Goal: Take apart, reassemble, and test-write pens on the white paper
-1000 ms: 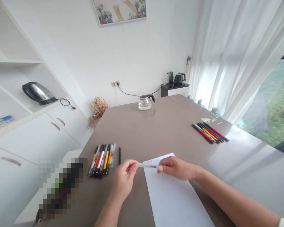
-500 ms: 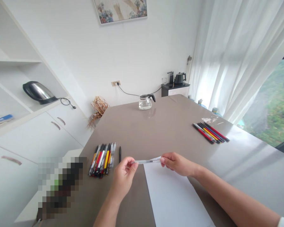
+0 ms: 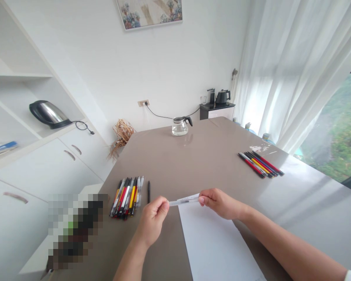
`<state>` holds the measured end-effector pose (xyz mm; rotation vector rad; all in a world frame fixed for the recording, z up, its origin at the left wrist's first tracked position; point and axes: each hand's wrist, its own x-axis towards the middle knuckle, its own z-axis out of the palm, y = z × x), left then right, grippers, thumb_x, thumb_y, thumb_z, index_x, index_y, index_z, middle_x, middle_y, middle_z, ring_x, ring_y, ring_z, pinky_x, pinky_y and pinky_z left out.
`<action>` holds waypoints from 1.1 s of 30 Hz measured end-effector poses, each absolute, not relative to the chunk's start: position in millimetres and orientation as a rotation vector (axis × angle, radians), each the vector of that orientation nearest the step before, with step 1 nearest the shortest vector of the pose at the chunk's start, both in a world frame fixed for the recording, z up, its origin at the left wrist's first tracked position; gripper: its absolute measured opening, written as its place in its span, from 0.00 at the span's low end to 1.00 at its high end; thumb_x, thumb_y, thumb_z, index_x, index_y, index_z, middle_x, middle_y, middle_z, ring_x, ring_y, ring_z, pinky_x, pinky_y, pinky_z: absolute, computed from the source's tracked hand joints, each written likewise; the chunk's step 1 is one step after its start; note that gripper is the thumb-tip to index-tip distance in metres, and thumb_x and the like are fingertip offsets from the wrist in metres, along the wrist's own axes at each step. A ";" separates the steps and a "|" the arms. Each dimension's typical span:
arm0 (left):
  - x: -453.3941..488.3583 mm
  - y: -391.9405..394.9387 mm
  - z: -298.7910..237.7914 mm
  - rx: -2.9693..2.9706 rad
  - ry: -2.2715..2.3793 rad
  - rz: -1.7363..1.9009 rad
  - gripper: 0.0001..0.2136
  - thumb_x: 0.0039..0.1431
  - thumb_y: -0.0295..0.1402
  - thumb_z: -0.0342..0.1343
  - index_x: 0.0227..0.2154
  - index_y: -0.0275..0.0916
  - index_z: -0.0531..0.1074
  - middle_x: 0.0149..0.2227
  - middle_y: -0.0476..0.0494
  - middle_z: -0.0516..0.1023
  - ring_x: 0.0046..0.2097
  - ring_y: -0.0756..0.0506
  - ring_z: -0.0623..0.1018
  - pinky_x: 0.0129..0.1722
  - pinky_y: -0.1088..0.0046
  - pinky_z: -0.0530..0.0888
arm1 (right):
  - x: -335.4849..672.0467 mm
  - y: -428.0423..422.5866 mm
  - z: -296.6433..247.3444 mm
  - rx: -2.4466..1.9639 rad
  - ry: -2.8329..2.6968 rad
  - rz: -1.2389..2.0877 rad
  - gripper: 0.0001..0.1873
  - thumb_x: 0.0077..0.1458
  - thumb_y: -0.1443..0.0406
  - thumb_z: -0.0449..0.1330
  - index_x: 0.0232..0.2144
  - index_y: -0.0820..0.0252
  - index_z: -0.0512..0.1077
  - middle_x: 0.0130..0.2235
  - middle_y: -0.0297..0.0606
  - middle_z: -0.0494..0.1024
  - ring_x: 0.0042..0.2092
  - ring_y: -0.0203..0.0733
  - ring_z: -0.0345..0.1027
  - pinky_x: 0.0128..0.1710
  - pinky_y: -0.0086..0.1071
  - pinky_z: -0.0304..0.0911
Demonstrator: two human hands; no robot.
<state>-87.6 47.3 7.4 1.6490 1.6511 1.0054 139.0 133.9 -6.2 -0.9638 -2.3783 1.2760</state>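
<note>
A clear pen (image 3: 183, 201) stretches level between my two hands, over the far edge of a white paper sheet (image 3: 213, 242). My left hand (image 3: 155, 216) is closed on its left end, thumb against the curled fingers. The right end sits pinched in my right hand (image 3: 218, 202), above the sheet's far right corner. Left of my left hand lies a bundle of pens (image 3: 125, 197) in several colours, with clear ones at its right side. Between that bundle and my left hand is a single black pen (image 3: 148, 191).
Another row of coloured pens (image 3: 261, 164) lies on the brown table (image 3: 169, 164) at the right. A glass pot with water (image 3: 179, 127) stands at the table's far end. Shelves with a steel kettle (image 3: 51, 114) are on the left, a white curtain (image 3: 275, 70) on the right.
My left fingers have closed further round the pen's left end, covering its tip. My right hand keeps its grip almost unmoved.
</note>
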 end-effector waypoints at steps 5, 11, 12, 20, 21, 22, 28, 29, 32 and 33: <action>-87.8 47.8 4.3 1.646 1.717 1.016 0.15 0.55 0.39 0.42 0.17 0.39 0.56 0.17 0.55 0.54 0.21 0.53 0.57 0.21 0.79 0.54 | 138.5 130.5 -2.0 -0.957 -2.400 1.214 0.20 0.55 0.55 0.40 0.23 0.61 0.61 0.21 0.30 0.59 0.23 0.30 0.49 0.22 0.24 0.49; -91.9 49.9 -3.1 1.575 1.719 0.956 0.17 0.55 0.42 0.41 0.16 0.38 0.59 0.16 0.53 0.62 0.21 0.52 0.63 0.22 0.78 0.58 | 137.7 129.5 -1.9 -0.969 -2.428 1.157 0.19 0.56 0.55 0.39 0.22 0.60 0.59 0.20 0.30 0.58 0.23 0.30 0.49 0.21 0.24 0.47; -92.5 50.4 -4.4 1.559 1.707 0.954 0.18 0.55 0.42 0.42 0.16 0.37 0.61 0.17 0.52 0.64 0.22 0.52 0.64 0.23 0.78 0.59 | 137.7 130.5 -3.3 -0.979 -2.431 1.154 0.19 0.56 0.55 0.39 0.22 0.60 0.59 0.20 0.30 0.58 0.23 0.30 0.49 0.21 0.25 0.48; -94.6 52.7 -9.3 1.403 1.626 1.218 0.17 0.48 0.39 0.53 0.40 0.37 0.69 0.32 0.43 0.75 0.34 0.47 0.73 0.35 0.74 0.68 | 138.6 135.8 -6.3 -1.067 -2.383 1.192 0.20 0.55 0.53 0.39 0.22 0.60 0.57 0.21 0.29 0.56 0.23 0.31 0.48 0.22 0.25 0.48; -95.0 52.9 -9.7 1.405 1.641 1.234 0.15 0.48 0.38 0.54 0.38 0.37 0.70 0.32 0.43 0.75 0.34 0.47 0.73 0.35 0.74 0.68 | 138.3 135.5 -5.2 -1.064 -2.382 1.198 0.20 0.55 0.53 0.39 0.22 0.60 0.57 0.21 0.29 0.56 0.23 0.31 0.48 0.22 0.25 0.48; -95.4 53.1 -10.2 1.402 1.655 1.243 0.14 0.48 0.38 0.53 0.36 0.37 0.70 0.32 0.43 0.75 0.34 0.47 0.73 0.34 0.74 0.68 | 137.9 134.9 -4.2 -1.060 -2.383 1.206 0.20 0.55 0.52 0.39 0.22 0.60 0.57 0.21 0.29 0.55 0.23 0.31 0.47 0.22 0.25 0.48; -96.7 53.0 -11.4 1.418 1.685 1.255 0.11 0.50 0.39 0.51 0.29 0.36 0.70 0.25 0.46 0.74 0.29 0.48 0.73 0.30 0.75 0.69 | 134.6 131.0 -0.3 -1.033 -2.395 1.214 0.20 0.54 0.52 0.39 0.21 0.60 0.55 0.21 0.29 0.55 0.24 0.31 0.47 0.22 0.25 0.48; -96.7 52.8 -11.6 1.432 1.695 1.254 0.11 0.50 0.39 0.51 0.28 0.36 0.70 0.24 0.46 0.73 0.28 0.49 0.72 0.30 0.75 0.68 | 134.3 130.7 -0.1 -1.032 -2.395 1.214 0.20 0.54 0.52 0.39 0.21 0.60 0.55 0.21 0.29 0.55 0.24 0.31 0.46 0.22 0.25 0.47; -96.5 52.2 -12.7 1.463 1.730 1.246 0.12 0.51 0.41 0.49 0.25 0.36 0.70 0.21 0.48 0.72 0.26 0.49 0.71 0.28 0.76 0.68 | 133.9 130.6 -0.4 -1.038 -2.392 1.220 0.20 0.54 0.52 0.39 0.21 0.60 0.55 0.21 0.29 0.55 0.24 0.31 0.46 0.22 0.25 0.47; -96.4 52.2 -13.1 1.463 1.739 1.246 0.13 0.52 0.41 0.48 0.24 0.36 0.70 0.21 0.48 0.71 0.26 0.49 0.71 0.27 0.76 0.68 | 133.9 130.7 -0.6 -1.040 -2.390 1.220 0.20 0.54 0.52 0.39 0.21 0.60 0.55 0.21 0.30 0.55 0.24 0.31 0.46 0.22 0.25 0.47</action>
